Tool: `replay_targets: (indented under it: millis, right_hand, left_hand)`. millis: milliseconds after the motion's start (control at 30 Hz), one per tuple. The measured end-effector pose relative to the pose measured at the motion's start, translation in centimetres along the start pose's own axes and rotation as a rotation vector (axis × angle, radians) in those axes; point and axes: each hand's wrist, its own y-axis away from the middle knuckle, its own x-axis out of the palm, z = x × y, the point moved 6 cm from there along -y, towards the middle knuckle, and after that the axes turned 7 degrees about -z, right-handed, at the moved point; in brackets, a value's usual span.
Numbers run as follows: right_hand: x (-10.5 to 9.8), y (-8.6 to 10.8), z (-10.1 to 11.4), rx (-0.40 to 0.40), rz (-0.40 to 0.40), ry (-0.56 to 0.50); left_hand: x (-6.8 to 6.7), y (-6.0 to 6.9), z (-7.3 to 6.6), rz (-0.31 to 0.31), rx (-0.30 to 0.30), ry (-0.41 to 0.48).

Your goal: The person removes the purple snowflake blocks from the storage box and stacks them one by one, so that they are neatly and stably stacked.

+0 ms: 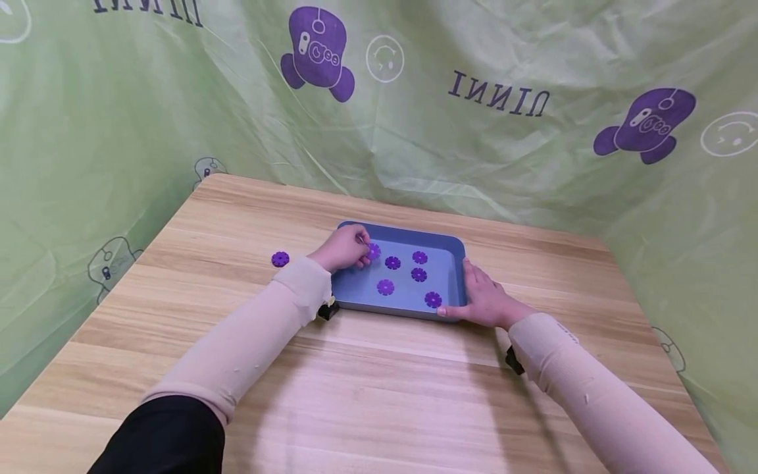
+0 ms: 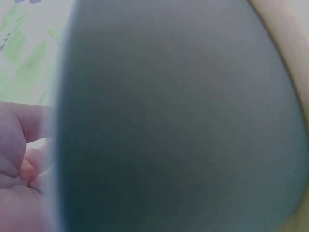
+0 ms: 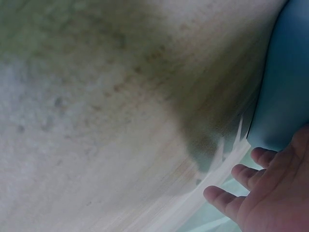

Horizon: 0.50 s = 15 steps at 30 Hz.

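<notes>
A shallow blue tray point(image 1: 403, 234) stands upright on the table point(image 1: 379, 388); five flat, notched purple discs point(image 1: 418, 274) lie scattered inside; a sixth point(image 1: 374, 251) shows toward its far left corner; a seventh point(image 1: 280, 259) lies apart, leftward.

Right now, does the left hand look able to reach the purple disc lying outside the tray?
Probably yes. The purple disc lies uncovered on the table, and only the edge of the tray seems to stand between it and the left hand.
</notes>
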Motion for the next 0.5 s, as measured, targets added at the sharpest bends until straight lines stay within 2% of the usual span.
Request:
replay_targets:
  millis: [100,300,500]
  right_hand:
    - [0.0,0.0,0.0,0.002,0.002,0.000]
    - [-0.1,0.1,0.0,0.004,0.000,0.001]
    - [-0.3,0.1,0.3,-0.019,-0.010,0.053]
  left_hand:
    - [-0.5,0.1,0.0,0.006,-0.008,0.064]
    - [-1.7,0.4,0.0,-0.008,-0.005,0.102]
    - [-3.0,0.7,0.9,-0.041,-0.018,0.171]
